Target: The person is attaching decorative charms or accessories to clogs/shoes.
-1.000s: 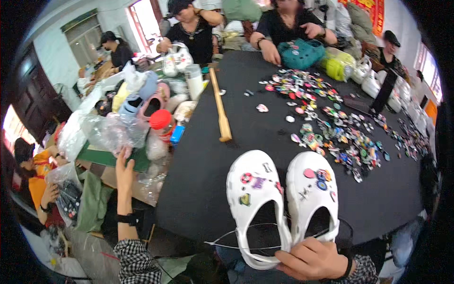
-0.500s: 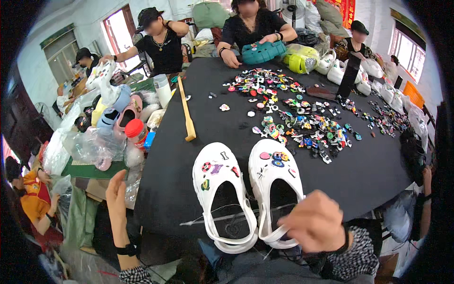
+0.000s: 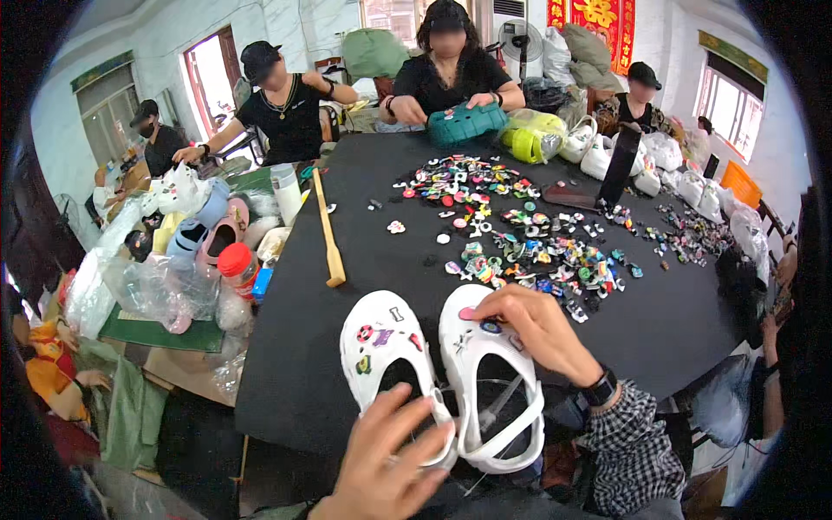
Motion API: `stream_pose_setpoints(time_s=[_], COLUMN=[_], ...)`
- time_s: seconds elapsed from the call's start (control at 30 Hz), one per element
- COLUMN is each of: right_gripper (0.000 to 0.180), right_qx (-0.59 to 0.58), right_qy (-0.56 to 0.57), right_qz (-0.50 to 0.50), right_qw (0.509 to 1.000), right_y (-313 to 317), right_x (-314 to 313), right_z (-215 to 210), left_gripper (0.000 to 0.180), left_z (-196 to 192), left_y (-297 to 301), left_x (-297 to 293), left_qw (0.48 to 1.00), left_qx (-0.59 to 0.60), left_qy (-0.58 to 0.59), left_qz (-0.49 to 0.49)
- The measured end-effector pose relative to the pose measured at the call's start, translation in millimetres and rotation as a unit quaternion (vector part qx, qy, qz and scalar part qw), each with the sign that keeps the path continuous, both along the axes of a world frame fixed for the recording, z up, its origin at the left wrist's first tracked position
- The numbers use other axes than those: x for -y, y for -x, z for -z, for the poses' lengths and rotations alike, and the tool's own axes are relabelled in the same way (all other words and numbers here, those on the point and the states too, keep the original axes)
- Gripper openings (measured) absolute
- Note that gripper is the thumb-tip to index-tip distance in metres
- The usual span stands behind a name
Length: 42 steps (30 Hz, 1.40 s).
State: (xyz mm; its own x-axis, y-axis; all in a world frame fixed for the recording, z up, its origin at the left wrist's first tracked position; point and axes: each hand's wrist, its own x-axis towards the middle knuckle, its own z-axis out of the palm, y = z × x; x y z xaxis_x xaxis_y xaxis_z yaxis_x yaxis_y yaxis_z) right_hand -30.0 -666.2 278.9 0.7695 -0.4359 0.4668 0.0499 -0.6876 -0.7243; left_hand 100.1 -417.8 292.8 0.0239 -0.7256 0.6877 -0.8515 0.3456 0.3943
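Observation:
Two white clogs stand side by side at the near table edge, toes pointing away. The left clog (image 3: 373, 322) carries several charms on its toe. Over its heel opening hovers my left hand (image 3: 394, 455), open with fingers spread, blurred by motion. On the right clog (image 3: 457, 347), my right hand (image 3: 542, 334) bends over the toe with fingers drawn together, tips beside a pink charm (image 3: 468, 314). Whatever those fingertips pinch, if anything, is hidden. A dark round charm (image 3: 491, 327) sits just under the fingers. The right clog's strap (image 3: 507, 433) crosses its opening at a slant.
Heaps of colourful charms (image 3: 555, 251) cover the black table (image 3: 286, 364) beyond the clogs. A wooden stick (image 3: 328, 230) lies to the left. Bagged clogs and a red-lidded jar (image 3: 236, 264) crowd the left side. Across the table, a person handles a teal clog (image 3: 468, 124).
My right hand has moved from the right clog's heel up to its toe. My left hand has come in from the left, over the left clog. The view has tilted up.

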Motion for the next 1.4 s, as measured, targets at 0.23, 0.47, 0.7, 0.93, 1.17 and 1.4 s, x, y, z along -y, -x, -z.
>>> stream_pose_setpoints(time_s=[0.23,0.47,0.7,0.93,1.17,1.4], right_gripper=[0.048,0.019,0.024,0.029,0.027,0.023], right_qx=[0.056,0.042,-0.011,-0.007,-0.020,0.041], right_qy=[-0.034,0.138,0.189,0.151,0.168,0.086], right_qz=[-0.009,0.008,-0.106,-0.117,-0.100,-0.018], right_qw=[0.998,0.990,0.976,0.982,0.980,0.995], right_y=[2.7,-16.6,-26.5,-30.8,-28.5,-21.0], right_x=[-2.3,7.3,16.6,20.3,20.2,15.3], right_z=[25.0,7.2,-6.9,3.6,7.4,16.1], left_gripper=[0.042,0.030,0.031,0.029,0.024,0.024], left_z=[7.0,12.2,28.2,30.7,31.7,32.3], left_y=[29.6,42.6,54.0,52.3,51.2,51.9], left_x=[34.9,25.8,17.6,17.0,18.5,20.2], left_qw=[0.980,0.996,0.994,0.995,0.994,0.994], left_qx=[0.142,0.068,0.098,0.089,0.093,0.095], left_qy=[-0.138,-0.057,-0.044,-0.038,-0.038,-0.024], left_qz=[0.025,0.013,-0.025,-0.030,-0.040,-0.042])
